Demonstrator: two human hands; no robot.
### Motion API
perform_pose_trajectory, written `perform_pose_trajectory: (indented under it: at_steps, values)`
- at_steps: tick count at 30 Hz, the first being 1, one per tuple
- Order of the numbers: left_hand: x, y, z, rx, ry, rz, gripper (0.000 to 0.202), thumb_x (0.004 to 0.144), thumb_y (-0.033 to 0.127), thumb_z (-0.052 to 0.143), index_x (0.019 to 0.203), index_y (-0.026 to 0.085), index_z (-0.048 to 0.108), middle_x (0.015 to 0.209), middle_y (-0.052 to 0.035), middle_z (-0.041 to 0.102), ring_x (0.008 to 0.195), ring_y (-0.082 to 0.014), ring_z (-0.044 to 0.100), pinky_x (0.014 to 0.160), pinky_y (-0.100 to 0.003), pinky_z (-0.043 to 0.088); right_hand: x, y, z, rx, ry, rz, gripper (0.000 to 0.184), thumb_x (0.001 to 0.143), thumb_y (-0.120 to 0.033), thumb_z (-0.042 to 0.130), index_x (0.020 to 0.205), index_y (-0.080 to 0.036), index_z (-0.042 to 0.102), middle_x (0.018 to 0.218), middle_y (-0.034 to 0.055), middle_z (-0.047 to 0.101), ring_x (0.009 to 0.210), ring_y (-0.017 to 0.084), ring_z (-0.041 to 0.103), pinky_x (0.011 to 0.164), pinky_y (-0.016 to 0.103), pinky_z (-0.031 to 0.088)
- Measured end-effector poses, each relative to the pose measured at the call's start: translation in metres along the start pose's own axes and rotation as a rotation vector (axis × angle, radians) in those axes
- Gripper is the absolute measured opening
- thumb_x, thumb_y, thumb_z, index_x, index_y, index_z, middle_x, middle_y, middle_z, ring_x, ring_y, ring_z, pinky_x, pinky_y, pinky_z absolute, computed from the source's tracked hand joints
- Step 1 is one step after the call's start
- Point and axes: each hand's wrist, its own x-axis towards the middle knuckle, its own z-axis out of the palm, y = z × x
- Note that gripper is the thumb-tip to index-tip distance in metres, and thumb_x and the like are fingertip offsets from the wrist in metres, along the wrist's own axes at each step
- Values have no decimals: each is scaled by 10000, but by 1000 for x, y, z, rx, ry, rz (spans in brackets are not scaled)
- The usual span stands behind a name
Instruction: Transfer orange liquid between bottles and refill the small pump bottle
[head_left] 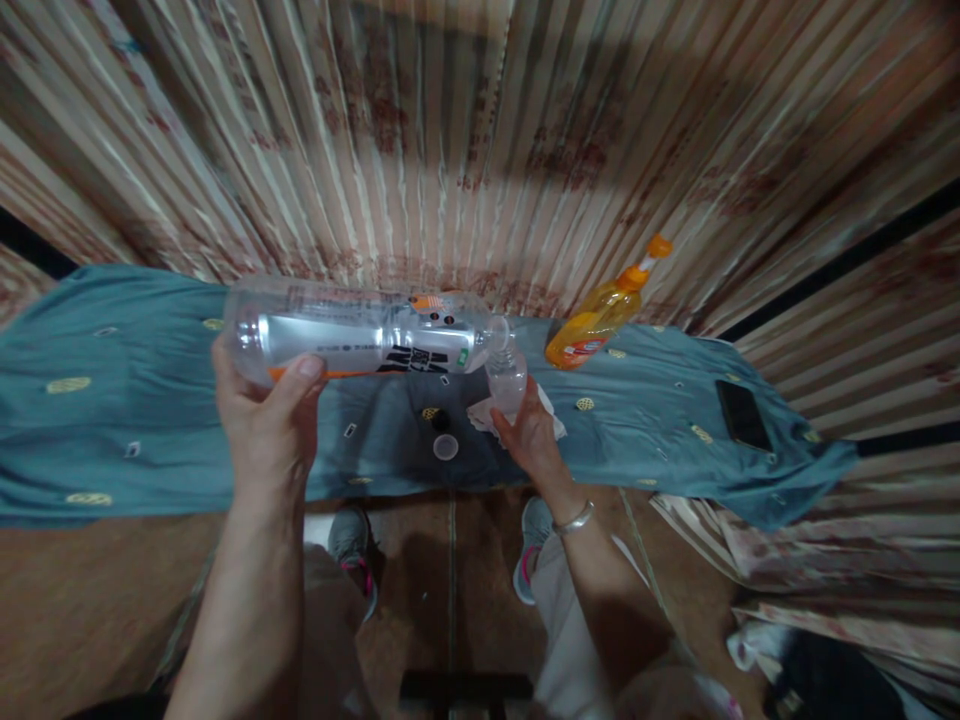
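My left hand (pixel 274 415) is wrapped round the base end of a large clear plastic bottle (pixel 330 335) with a silver, black and orange label. The big bottle lies nearly level in the air, its mouth pointing right. Its neck meets the top of a small clear bottle (pixel 508 378), which my right hand (pixel 531 430) grips from the right side. Cloudy, pale contents show in the small bottle. Under it a crumpled white tissue (pixel 555 412) lies on the cloth. A round translucent lid (pixel 445 447) and a small dark cap (pixel 440 420) lie just left of my right hand.
A pump bottle of orange-yellow liquid (pixel 596 318) stands behind, to the right. A black phone (pixel 742 414) lies near the right end of the blue patterned cloth (pixel 172 400). Pleated curtains (pixel 435 150) hang behind and beside it. A dark bag (pixel 832 680) sits on the floor, lower right.
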Motion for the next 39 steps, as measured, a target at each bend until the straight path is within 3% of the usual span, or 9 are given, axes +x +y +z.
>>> perform_pose_trajectory:
  at_steps: [15,39]
  values:
    - [1,-2,-2,-61,17,-17,600,438,163,954,962,252,676,831,59,670,703,-106,580,580,-217,474,0,-1,-2,-26,-21,-5,688,899,-277,644,1498,-28,417,1338,321,678,1217,418,695,1038,640,551]
    - [3,-2,-3,-67,-13,22,581,432,140,949,931,252,674,777,73,663,655,-92,560,534,-185,459,-1,8,7,-68,52,-79,703,883,-253,673,1500,-55,400,1302,285,709,1191,383,716,1000,575,593]
